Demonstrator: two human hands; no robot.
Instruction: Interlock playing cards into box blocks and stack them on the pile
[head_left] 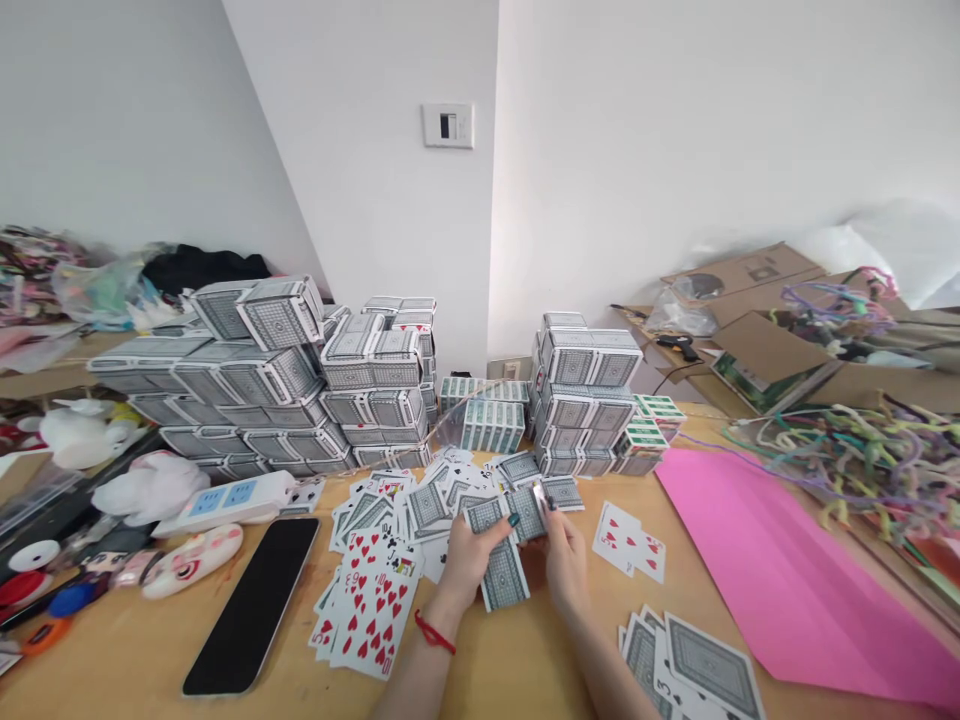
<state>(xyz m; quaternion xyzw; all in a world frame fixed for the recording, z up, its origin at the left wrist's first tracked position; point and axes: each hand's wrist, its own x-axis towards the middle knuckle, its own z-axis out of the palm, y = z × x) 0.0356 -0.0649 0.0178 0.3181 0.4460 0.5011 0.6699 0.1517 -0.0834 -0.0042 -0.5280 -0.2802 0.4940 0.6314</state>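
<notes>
My left hand (469,560), with a red cord at the wrist, is closed on playing cards (504,578) whose grey patterned backs face up. To its right, my right hand (564,555) pinches the edge of another grey-backed playing card (527,512), which touches or overlaps the left hand's cards. Just beyond both hands spreads a loose pile of cards (427,505), some face up and some face down. Nearer on the left lies a face-up fan of hearts (371,610). A few hearts (619,538) rest right of my right hand, and mixed cards (712,660) lie closer in.
Stacked blocks of cards (262,400) line the back left, with another stack (589,400) at the back right. A black phone (255,605) and a white power strip (225,500) lie left. Pink paper (780,570), pipe cleaners (885,460) and an open carton (780,350) occupy the right.
</notes>
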